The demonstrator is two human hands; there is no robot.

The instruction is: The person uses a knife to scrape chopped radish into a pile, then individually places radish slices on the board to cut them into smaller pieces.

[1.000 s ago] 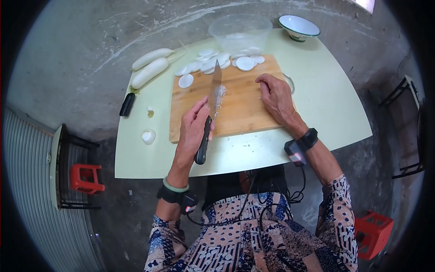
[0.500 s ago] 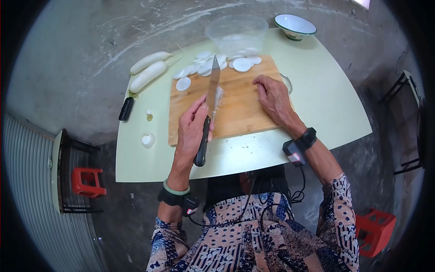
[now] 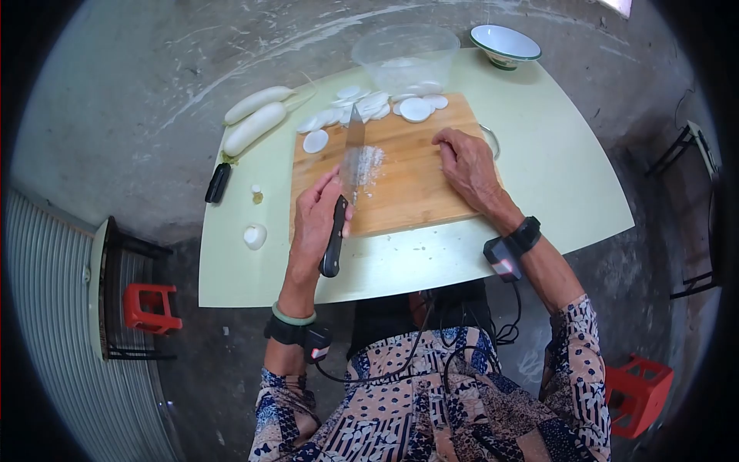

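Note:
My left hand [image 3: 313, 219] is closed around the black handle of a kitchen knife [image 3: 354, 146], whose blade points away from me over the wooden cutting board [image 3: 416, 181]. Just right of the blade lies a small heap of finely chopped white bits [image 3: 371, 160]. My right hand [image 3: 468, 169] rests on the board's right side with its fingers curled in and nothing visible in them. Thin round white radish slices [image 3: 416, 110] overlap along the far edge of the board, and a single slice [image 3: 315, 141] lies apart at its left.
Two whole white radishes [image 3: 256, 127] lie at the table's left, near a black object [image 3: 218, 183] and radish end pieces [image 3: 255, 236]. A clear plastic bowl [image 3: 404, 58] and a green-rimmed white bowl [image 3: 506, 46] stand at the back. Red stools [image 3: 152, 308] are on the floor.
My left hand has moved the knife to the left across the board, and more of the chopped white bits now show beside the blade. My right hand stays in place.

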